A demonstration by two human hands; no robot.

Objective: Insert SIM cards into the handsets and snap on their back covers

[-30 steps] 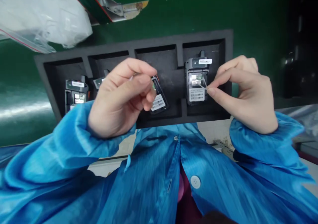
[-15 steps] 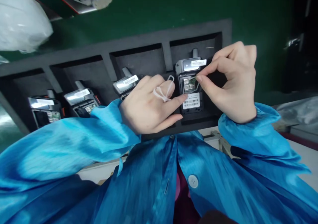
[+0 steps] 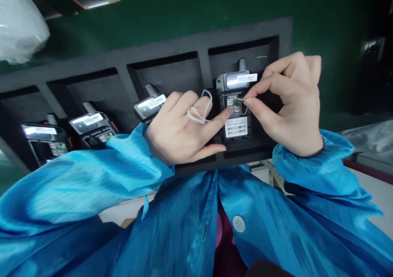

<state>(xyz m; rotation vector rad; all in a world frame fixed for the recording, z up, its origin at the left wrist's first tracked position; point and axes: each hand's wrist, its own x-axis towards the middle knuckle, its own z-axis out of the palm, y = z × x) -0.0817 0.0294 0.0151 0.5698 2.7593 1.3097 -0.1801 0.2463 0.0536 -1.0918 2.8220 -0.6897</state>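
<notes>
An opened handheld radio (image 3: 236, 127) lies in the right-hand compartment of a black foam tray (image 3: 202, 70). A white label and a bay with metal contacts and green circuit board show on it. My right hand (image 3: 291, 101) pinches a thin whitish sealing ring (image 3: 246, 109) between thumb and forefinger, over the edge of that bay. With its forefinger stretched out, my left hand (image 3: 181, 129) touches the lower left of the bay. Spare white sealing rings (image 3: 201, 112) are looped at its curled fingers; how they are held is partly hidden.
More opened radios lie in the compartments to the left: one (image 3: 150, 107) partly behind my left hand, another (image 3: 89, 123), and a third (image 3: 44, 135) at the far left. A clear plastic bag (image 3: 21, 23) sits at upper left on the green tabletop (image 3: 172, 10).
My left forefinger has moved up from the label's top edge onto the bay. My right hand keeps its pinch on the ring. The view has shifted slightly.
</notes>
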